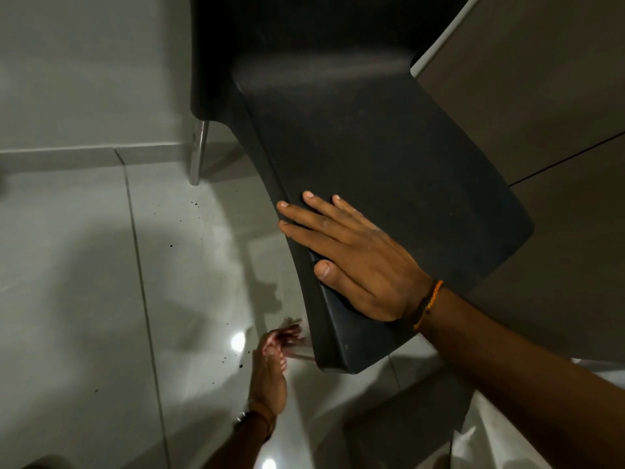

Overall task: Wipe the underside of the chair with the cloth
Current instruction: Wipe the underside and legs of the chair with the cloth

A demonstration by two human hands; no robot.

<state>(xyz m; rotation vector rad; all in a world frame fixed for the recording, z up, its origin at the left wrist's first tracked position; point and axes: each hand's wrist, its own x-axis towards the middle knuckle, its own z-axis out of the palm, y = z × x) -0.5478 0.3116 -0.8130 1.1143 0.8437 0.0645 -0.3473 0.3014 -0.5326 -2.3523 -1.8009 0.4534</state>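
A black plastic chair stands in front of me, its seat seen from above. My right hand lies flat on the seat's left front part, fingers spread, thumb over the side rim. My left hand is lower, beside the seat's front left corner, and is motion-blurred. Its fingers are closed on a blurred reddish and pale cloth that reaches toward the rim's lower edge. The underside of the seat is hidden.
A chrome chair leg stands on the glossy grey tiled floor near the wall skirting. Dark specks lie on the tiles. A brown cabinet front is close on the right. White fabric shows at the bottom right.
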